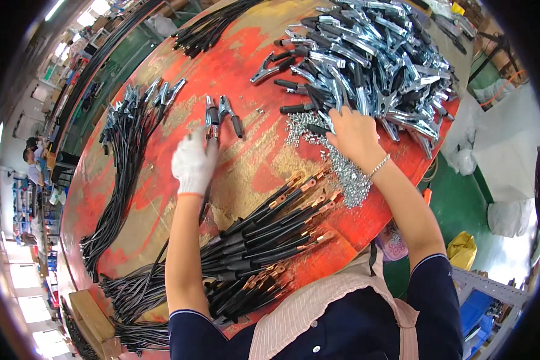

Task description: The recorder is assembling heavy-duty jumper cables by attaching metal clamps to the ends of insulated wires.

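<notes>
room: workshop, green floor (462, 201), bright windows and shelving along the left, one person (36, 162) in the far left background.

table (243, 78): one, broad, curved by the lens; red paint worn to tan in patches.

clamp pile (366, 54): silver metal, black grips; heaped at the table's far right.

cables (246, 252): black, copper lugs at the near right ends; bundled at the near edge.

clamped cables (126, 150): black, clamps at the upper ends; table's left.

rack (492, 279): grey, lower right, bearing a blue bin (477, 306); contents too small to tell.

yellow bag (462, 251): crumpled, on the floor; contents hidden.

wooden block (93, 324): at the table's lower left edge.

left hand (193, 162): white glove, fingers curled about the cable end of an upright clamp (212, 113); second clamp (227, 111) just right of it.

right hand (355, 135): bare, fingers bent at the pile's near edge; whether it grips anything, cannot tell.

nuts (351, 180): small, silver, loose on the table, beside and under the right hand.
</notes>
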{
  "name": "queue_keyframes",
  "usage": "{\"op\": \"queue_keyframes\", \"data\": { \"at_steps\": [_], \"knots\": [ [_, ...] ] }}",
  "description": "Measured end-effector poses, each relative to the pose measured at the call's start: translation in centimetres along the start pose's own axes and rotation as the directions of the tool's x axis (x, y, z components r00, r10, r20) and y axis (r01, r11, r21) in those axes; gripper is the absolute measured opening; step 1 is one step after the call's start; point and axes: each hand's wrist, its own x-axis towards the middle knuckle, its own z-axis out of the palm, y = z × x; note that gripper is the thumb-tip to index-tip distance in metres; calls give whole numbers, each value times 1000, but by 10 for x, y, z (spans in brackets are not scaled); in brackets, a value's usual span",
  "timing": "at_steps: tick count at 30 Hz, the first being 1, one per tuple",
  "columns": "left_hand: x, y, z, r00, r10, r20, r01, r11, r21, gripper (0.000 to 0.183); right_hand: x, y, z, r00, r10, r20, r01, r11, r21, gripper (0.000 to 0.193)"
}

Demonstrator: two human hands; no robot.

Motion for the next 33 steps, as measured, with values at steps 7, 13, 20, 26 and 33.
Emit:
{"op": "queue_keyframes", "data": {
  "at_steps": [7, 13, 20, 26, 33],
  "knots": [
    [-74, 74, -57, 785, 377, 492, -239, 917, -320, 32, 11, 5, -43, 987, 64, -146, -6, 930, 368, 30],
    [-90, 76, -65, 693, 361, 625, -307, 931, -197, 32, -12, -1, -52, 989, 144, -16, -11, 182, 983, 34],
    [-81, 33, -57, 791, 198, 578, 429, 493, -756, 19, -49, -15, -22, 900, 187, 395, -154, -709, 688, 24],
    [-45, 28, -64, 564, 254, 786, 608, 516, -603, 29, -80, -22, 1, 793, 34, 608, -214, -919, 331, 25],
    [-43, 39, -29, 646, 169, 744, 543, 584, -603, 29, -98, -51, -7, 828, -262, 495, -210, -965, -159, 53]
  ]
}}
